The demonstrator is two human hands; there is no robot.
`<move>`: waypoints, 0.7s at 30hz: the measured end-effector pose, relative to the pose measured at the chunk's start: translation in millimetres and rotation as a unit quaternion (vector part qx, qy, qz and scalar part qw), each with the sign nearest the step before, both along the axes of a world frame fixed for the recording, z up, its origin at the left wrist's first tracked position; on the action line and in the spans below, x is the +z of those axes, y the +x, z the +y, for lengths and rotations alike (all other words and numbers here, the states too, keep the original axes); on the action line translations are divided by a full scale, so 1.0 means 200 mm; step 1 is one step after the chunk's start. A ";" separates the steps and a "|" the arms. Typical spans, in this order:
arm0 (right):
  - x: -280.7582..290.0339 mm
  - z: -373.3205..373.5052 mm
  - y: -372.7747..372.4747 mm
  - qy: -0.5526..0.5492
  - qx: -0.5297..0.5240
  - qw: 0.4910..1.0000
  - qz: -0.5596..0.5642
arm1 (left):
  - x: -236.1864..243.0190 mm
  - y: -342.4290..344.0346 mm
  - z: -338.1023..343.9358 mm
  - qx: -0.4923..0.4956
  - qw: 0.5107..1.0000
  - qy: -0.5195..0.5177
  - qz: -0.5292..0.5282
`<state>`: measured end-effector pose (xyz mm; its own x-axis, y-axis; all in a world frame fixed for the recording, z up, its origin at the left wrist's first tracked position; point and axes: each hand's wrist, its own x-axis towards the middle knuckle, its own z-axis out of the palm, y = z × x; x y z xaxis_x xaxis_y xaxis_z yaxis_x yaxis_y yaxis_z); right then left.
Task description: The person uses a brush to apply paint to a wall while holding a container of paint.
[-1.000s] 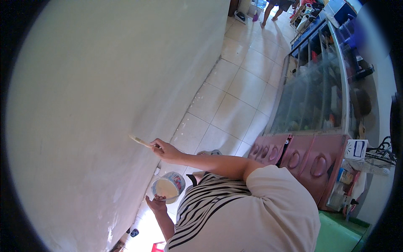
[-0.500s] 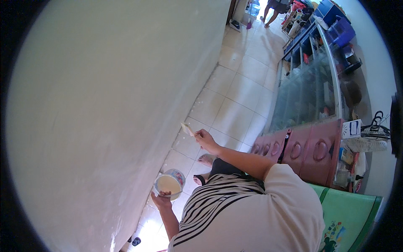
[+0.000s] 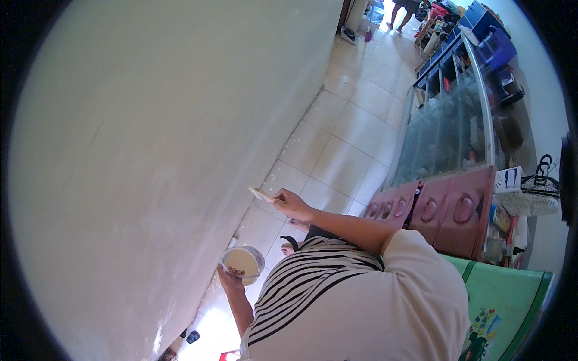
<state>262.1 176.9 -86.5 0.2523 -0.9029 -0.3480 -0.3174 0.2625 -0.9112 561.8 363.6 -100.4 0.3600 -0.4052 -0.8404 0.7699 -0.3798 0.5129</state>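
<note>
My left hand [image 3: 230,280] is closed on the rim of a small plastic bucket [image 3: 259,257], fingers over its edge. Cream-coloured paint [image 3: 241,260] shows inside the tilted bucket. Farther forward, my right hand [image 3: 292,206] pinches a pale, flat paintbrush [image 3: 261,194] by its handle. The brush's tip points left toward the big off-white wall [image 3: 150,150] and looks close to it; whether it touches I cannot tell.
A tiled floor [image 3: 328,156] runs ahead along the wall's base. On the right stand a green cabinet [image 3: 509,295], pink drawers [image 3: 442,210] and a glass-fronted case [image 3: 442,138]. A white basket [image 3: 527,201] holds hangers. Another person's legs [image 3: 402,18] show at the far end.
My right hand has moved slightly back with the paintbrush, whose tip has shifted left toward the wall. My left hand still holds the bucket. The whole view has shifted a little.
</note>
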 end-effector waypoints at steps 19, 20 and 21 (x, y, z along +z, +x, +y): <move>0.66 -0.10 -0.31 0.035 0.071 0.995 -0.067 | 0.48 -0.38 -0.60 -0.275 0.954 -0.083 -0.079; 0.70 -0.10 -0.32 0.032 0.069 0.994 -0.073 | 0.52 -0.39 -0.63 -0.294 0.947 -0.104 -0.075; 0.75 -0.11 -0.33 0.030 0.073 0.995 -0.068 | 0.56 -0.41 -0.68 -0.301 0.946 -0.102 -0.066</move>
<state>196.2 154.0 63.5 0.4278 -0.8315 -0.3545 -0.2314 0.2783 -0.9322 479.2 228.1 10.8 0.1079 -0.7196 -0.6860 0.3693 -0.6116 0.6997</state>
